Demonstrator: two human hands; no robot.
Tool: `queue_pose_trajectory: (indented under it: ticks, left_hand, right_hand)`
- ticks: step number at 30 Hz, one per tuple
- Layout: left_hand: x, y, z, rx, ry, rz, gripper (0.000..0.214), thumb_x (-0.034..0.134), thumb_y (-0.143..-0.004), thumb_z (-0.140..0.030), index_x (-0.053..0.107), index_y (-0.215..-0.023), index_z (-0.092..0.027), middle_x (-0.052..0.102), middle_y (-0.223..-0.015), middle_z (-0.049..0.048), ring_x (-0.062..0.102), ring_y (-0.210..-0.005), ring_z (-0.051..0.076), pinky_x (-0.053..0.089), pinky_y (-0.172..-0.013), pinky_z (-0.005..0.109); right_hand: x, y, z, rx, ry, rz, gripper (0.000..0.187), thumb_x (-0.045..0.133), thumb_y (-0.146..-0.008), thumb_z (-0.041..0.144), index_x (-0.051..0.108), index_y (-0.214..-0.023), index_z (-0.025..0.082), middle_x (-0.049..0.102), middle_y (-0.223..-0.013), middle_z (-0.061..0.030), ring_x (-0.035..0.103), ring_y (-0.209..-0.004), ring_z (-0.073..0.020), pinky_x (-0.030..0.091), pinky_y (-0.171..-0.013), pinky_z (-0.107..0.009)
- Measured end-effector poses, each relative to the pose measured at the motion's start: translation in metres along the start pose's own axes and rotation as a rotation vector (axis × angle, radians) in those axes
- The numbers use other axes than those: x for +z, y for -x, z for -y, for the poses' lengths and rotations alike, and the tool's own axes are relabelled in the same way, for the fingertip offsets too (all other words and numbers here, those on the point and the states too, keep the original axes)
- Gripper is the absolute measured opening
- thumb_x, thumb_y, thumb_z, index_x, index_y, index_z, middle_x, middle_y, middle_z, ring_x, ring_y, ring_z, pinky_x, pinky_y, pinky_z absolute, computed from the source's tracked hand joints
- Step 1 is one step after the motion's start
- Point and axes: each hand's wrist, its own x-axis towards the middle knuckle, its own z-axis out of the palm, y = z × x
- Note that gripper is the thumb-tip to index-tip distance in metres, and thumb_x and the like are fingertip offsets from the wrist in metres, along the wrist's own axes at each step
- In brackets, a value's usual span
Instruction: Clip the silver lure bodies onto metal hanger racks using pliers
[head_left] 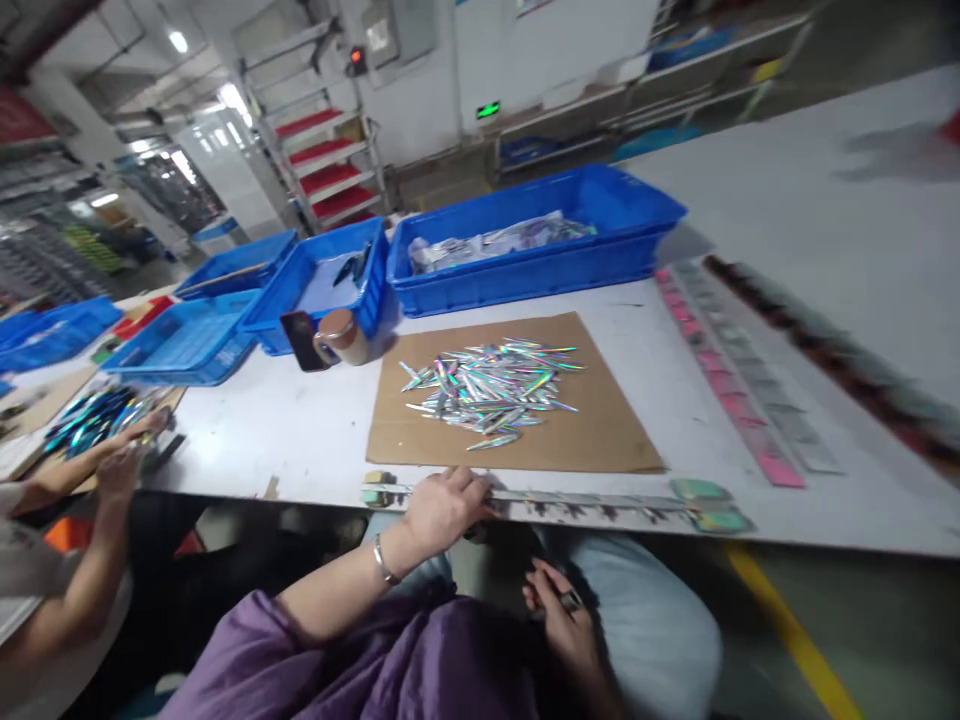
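My left hand (448, 508), with a silver bracelet at the wrist, lies over a long narrow strip (585, 500) along the table's front edge. Its fingers are bent and closed at the strip; what they pinch, if anything, is hidden. Small dark pieces hang along the strip, and greenish blocks (701, 489) sit at its right end. My right hand (559, 610) is below the table edge, above my lap, with curled fingers. Something small and dark shows at those fingers, too unclear to name. Beyond the strip, a pile of shiny, slender silver pieces (495, 385) lies on a cardboard sheet (615, 430).
Blue bins (525, 275) line the table's far side. A brown mug (343, 337) and a phone (304, 341) stand before them. Pink strips (731, 400) and a dark row of pieces (825, 350) lie at right. At left, a co-worker's hands (127, 455) work beside bluish pieces.
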Motion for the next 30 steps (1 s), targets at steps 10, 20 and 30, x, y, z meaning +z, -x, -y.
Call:
queue_pose_trajectory:
  ticks: [10, 20, 30]
  left_hand:
    - [-0.035, 0.005, 0.039, 0.049, 0.258, -0.209, 0.040, 0.056, -0.101, -0.040, 0.058, -0.134, -0.018, 0.064, -0.121, 0.0142, 0.065, -0.109, 0.024, 0.054, -0.096, 0.038]
    - [-0.061, -0.077, 0.144, -0.279, 0.152, 0.114, 0.005, 0.068, -0.081, -0.013, 0.071, -0.085, -0.014, 0.070, -0.093, 0.0078, 0.065, -0.091, 0.021, 0.050, -0.084, 0.029]
    - [-0.102, -0.049, 0.152, -0.293, 0.179, 0.156, 0.013, 0.058, -0.083, -0.019, 0.069, -0.088, -0.015, 0.068, -0.074, 0.0013, 0.059, -0.067, 0.015, 0.040, -0.063, 0.024]
  right_hand:
    - [-0.003, -0.001, -0.008, -0.005, 0.092, 0.003, 0.065, 0.079, -0.051, 0.066, 0.074, -0.095, 0.018, 0.074, -0.085, -0.0069, 0.070, -0.069, -0.0245, 0.058, -0.064, -0.035]
    - [0.008, -0.010, -0.010, 0.022, -0.080, -0.061, 0.062, 0.082, -0.050, 0.061, 0.076, -0.095, 0.018, 0.074, -0.087, -0.0073, 0.070, -0.068, -0.0236, 0.058, -0.062, -0.034]
    - [0.000, 0.019, 0.018, -0.038, -0.074, -0.052, 0.064, 0.075, -0.061, 0.064, 0.073, -0.109, 0.021, 0.074, -0.105, -0.0089, 0.070, -0.070, -0.0212, 0.060, -0.066, -0.033]
